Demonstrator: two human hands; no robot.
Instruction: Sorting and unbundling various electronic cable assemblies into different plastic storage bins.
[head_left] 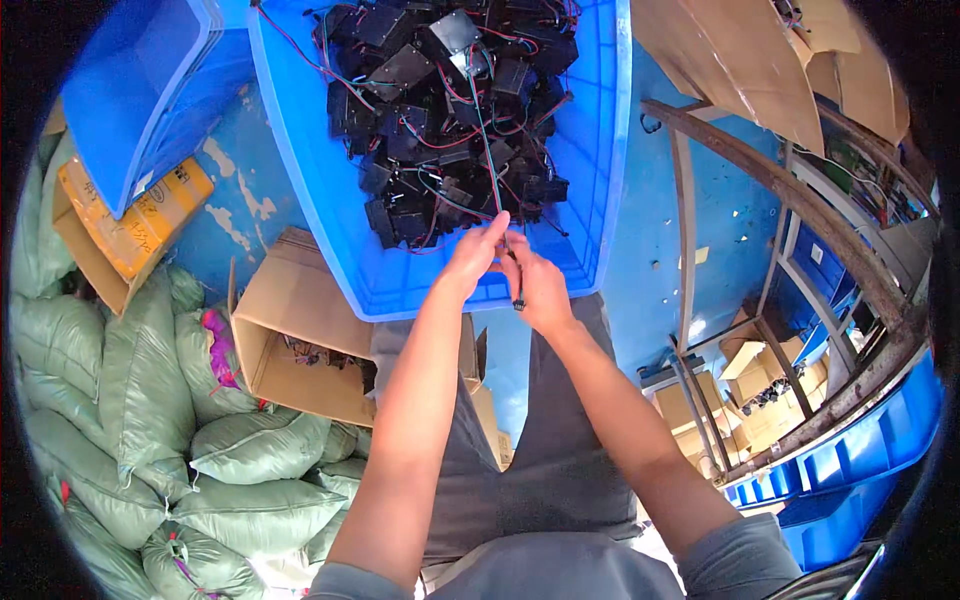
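Both my hands are over the near end of a blue plastic bin (300, 170). Inside it lies a heap of black box-shaped parts (410, 135) with thin coloured wires. A thin cable (486, 140) runs taut from the heap, near a part with a silvery top (455, 35), down to my fingers. My left hand (474, 258) pinches the cable between thumb and fingers. Close beside it, my right hand (538, 285) is closed on the cable's end, where a small black connector (519, 302) pokes out below the fingers. My fingers partly hide the cable.
An open cardboard box (300, 320) stands left of my legs, beside stacked green sacks (140, 390). Nested blue bins (150, 90) and an orange-taped carton (140, 215) are at upper left. A metal frame (685, 220) and more cartons (750, 370) stand on the right.
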